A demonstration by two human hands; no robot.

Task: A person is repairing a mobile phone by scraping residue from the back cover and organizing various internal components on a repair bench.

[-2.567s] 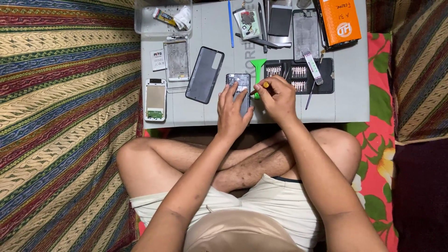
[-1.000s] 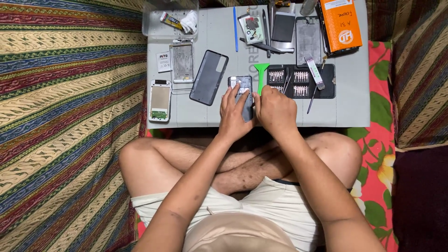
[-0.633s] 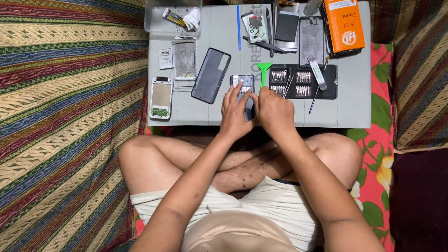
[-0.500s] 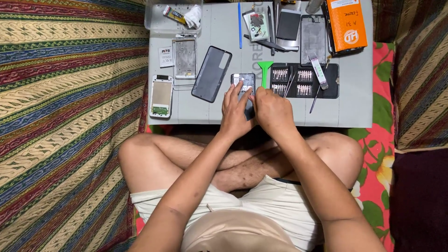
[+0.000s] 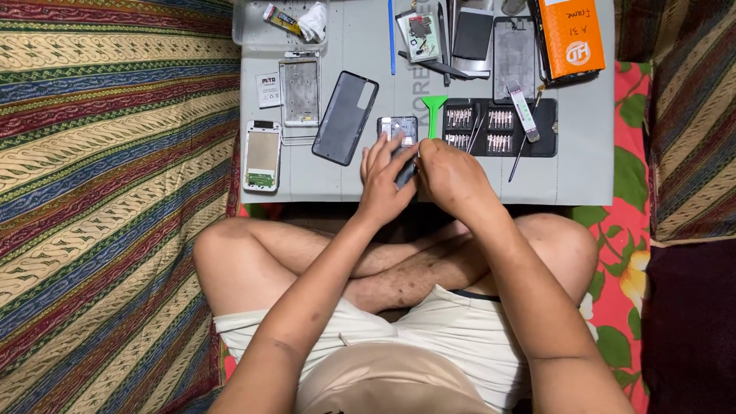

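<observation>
The opened phone lies at the near edge of my grey surface. My left hand grips it from 7 o'clock; my right hand pinches a dark tool (mostly hidden) against it. Green pry tool at 1 o'clock, bit case at 3.

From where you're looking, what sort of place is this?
Probably a home phone-repair spot on the floor rather than a shop. A person sits cross-legged at a low grey table strewn with opened phones, a dark phone back cover and a screwdriver bit set, with striped patterned fabric alongside.
</observation>
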